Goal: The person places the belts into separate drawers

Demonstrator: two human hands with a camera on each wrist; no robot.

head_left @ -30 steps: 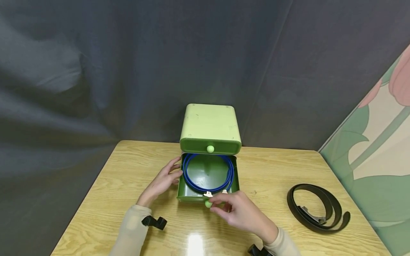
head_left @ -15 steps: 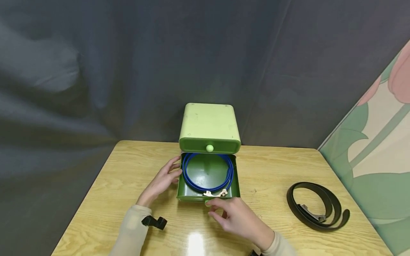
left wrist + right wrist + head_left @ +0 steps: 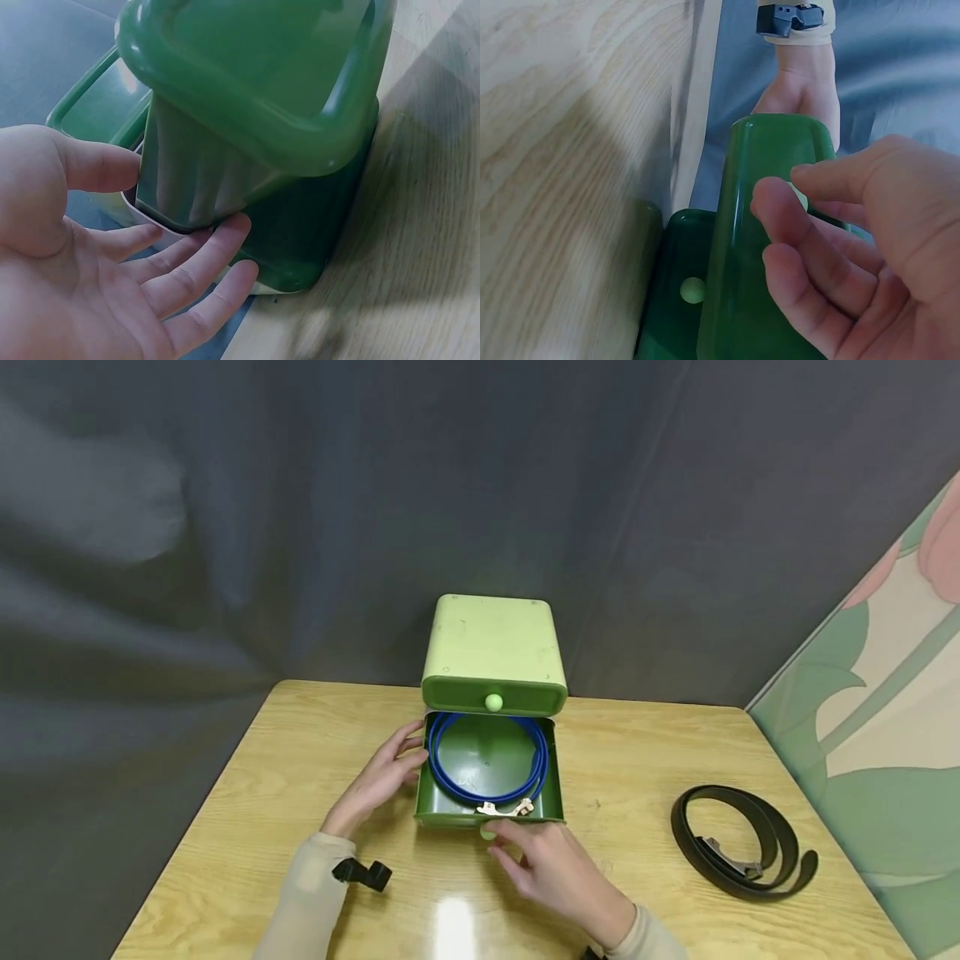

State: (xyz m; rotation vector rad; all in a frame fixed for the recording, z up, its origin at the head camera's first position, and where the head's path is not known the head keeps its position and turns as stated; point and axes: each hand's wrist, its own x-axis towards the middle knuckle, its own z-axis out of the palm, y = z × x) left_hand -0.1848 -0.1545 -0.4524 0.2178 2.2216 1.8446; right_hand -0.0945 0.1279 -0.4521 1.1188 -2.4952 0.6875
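A small light-green cabinet (image 3: 495, 635) with green drawer fronts has one drawer (image 3: 448, 820) pulled out towards me. Inside lies a coiled thin blue belt (image 3: 448, 783) with a gold-coloured buckle (image 3: 506, 811) at its near side. My right hand (image 3: 551, 870) pinches the round light-green knob (image 3: 487, 834) of that drawer; the right wrist view shows the knob (image 3: 802, 201) between thumb and fingertips. On the left, my left hand (image 3: 378, 775) lies with spread, relaxed fingers against the drawer's side. Its thumb and fingertips reach the drawer wall (image 3: 191, 172) and cabinet edge in the left wrist view.
A black belt (image 3: 686, 835) with a silver buckle lies coiled on the wooden table (image 3: 300, 777), at the right. Closed fronts with knobs sit above and below the pulled-out drawer. A dark curtain (image 3: 375, 510) hangs behind, and a floral panel (image 3: 892, 727) stands at the right.
My right hand has shifted slightly left, its fingertips now around the knob and the gold buckle more exposed. The left hand and the drawer stay about where they were.
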